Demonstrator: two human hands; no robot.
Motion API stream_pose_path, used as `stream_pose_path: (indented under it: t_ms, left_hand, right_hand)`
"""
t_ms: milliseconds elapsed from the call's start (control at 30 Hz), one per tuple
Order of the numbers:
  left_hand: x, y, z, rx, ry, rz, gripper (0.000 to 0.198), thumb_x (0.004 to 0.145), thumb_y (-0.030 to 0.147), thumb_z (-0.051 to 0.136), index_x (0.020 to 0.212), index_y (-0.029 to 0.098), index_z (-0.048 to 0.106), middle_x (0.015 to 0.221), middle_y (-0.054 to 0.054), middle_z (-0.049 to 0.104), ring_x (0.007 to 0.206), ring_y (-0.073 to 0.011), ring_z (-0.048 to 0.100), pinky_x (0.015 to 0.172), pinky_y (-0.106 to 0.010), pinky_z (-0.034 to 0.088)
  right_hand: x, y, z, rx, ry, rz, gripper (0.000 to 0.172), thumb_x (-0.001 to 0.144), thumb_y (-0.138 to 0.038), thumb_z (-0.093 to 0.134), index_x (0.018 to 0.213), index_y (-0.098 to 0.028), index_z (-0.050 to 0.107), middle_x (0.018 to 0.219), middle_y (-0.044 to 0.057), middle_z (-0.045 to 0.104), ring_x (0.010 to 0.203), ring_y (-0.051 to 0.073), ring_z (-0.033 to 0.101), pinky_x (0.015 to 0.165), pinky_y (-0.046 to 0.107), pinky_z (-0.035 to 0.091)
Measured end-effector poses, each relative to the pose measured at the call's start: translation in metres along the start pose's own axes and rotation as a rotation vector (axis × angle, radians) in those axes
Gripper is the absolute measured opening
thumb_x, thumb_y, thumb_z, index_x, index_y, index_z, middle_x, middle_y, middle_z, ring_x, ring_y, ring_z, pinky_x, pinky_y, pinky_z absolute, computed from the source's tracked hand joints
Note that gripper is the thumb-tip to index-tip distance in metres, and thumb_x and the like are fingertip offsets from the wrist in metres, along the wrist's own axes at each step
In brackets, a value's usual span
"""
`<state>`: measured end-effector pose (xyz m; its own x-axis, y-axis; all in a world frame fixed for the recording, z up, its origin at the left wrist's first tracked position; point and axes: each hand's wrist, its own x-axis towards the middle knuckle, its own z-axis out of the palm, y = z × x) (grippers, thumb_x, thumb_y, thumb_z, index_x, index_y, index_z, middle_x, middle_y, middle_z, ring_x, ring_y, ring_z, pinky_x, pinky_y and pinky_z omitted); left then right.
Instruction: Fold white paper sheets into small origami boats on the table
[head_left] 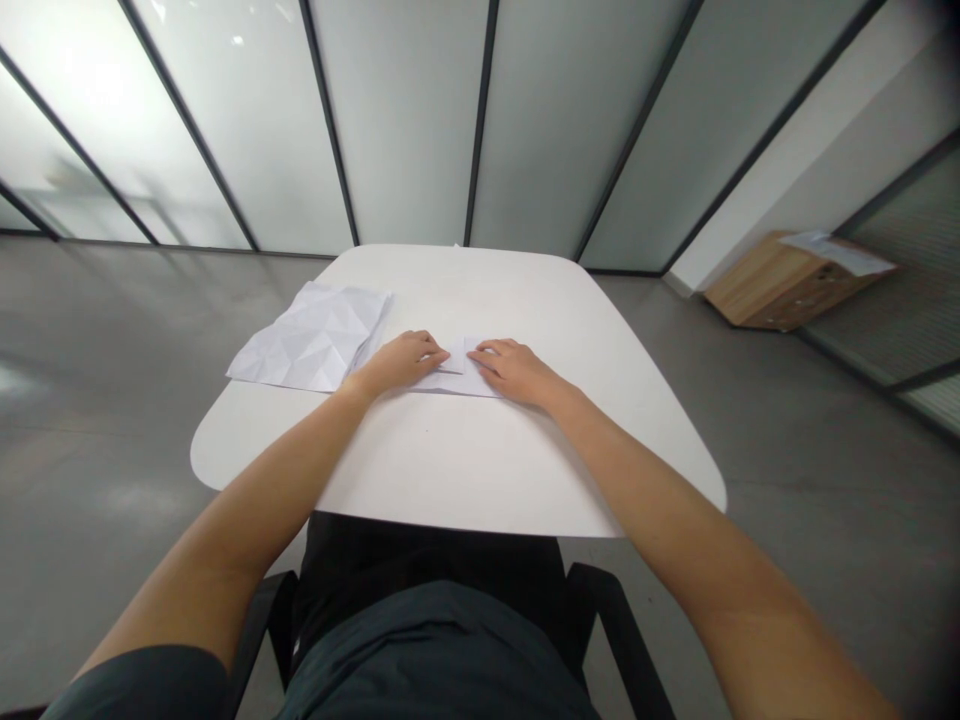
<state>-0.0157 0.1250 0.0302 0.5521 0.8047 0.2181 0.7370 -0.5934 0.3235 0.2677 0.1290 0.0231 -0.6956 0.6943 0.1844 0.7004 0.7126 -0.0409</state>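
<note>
Head camera view: we see our left hand [401, 362] and right hand [517, 372] resting on a folded white paper [459, 378], near the middle of the white counter [465, 290]. Both hands are half open and press on the paper from above, without a pinch. Just beside the left hand lies a creased paper sheet [311, 338], and a cardboard box [787, 285] stands far right on the floor.

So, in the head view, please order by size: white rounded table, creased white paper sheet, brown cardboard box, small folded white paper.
White rounded table; then creased white paper sheet and brown cardboard box, which look alike; last, small folded white paper.
</note>
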Motion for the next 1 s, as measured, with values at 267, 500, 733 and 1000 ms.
stream_pose_path:
  t_ms: [267, 500, 733, 1000]
  left_hand:
    - [0.000, 0.009, -0.002, 0.133, 0.003, 0.004, 0.036, 0.102, 0.038, 0.052, 0.122, 0.024, 0.079, 0.122, -0.009, 0.073, 0.112, -0.0251, 0.068, 0.105, -0.038, 0.052]
    - [0.000, 0.015, 0.006, 0.161, 0.007, 0.106, 0.048, 0.097, 0.022, 0.047, 0.141, 0.017, 0.064, 0.136, -0.012, 0.071, 0.133, -0.0269, 0.060, 0.119, -0.041, 0.044]
    - [0.007, 0.021, 0.012, 0.149, -0.001, 0.092, 0.061, 0.090, 0.020, 0.050, 0.151, 0.016, 0.054, 0.143, -0.011, 0.067, 0.141, -0.0274, 0.055, 0.121, -0.044, 0.042]
    - [0.007, 0.021, 0.020, 0.147, 0.043, 0.063, 0.059, 0.095, 0.021, 0.043, 0.153, 0.013, 0.049, 0.149, -0.012, 0.064, 0.151, -0.0268, 0.045, 0.124, -0.045, 0.037]
  right_hand:
    - [0.000, -0.011, -0.004, -0.016, -0.036, 0.074, 0.060, 0.104, -0.024, 0.048, 0.164, -0.028, 0.045, 0.155, 0.013, 0.056, 0.136, 0.035, 0.053, 0.114, 0.051, 0.044]
    - [0.004, -0.020, -0.008, -0.047, -0.061, 0.105, 0.052, 0.103, -0.024, 0.053, 0.153, -0.037, 0.060, 0.148, 0.012, 0.058, 0.129, 0.034, 0.056, 0.107, 0.049, 0.047]
    - [0.003, -0.015, -0.005, -0.051, -0.039, 0.091, 0.058, 0.101, -0.021, 0.054, 0.157, -0.039, 0.055, 0.150, 0.012, 0.057, 0.131, 0.034, 0.056, 0.110, 0.051, 0.045]
    - [0.006, -0.005, 0.003, -0.002, -0.005, 0.092, 0.053, 0.102, -0.021, 0.049, 0.154, -0.029, 0.058, 0.154, 0.010, 0.058, 0.141, 0.031, 0.053, 0.120, 0.051, 0.039]
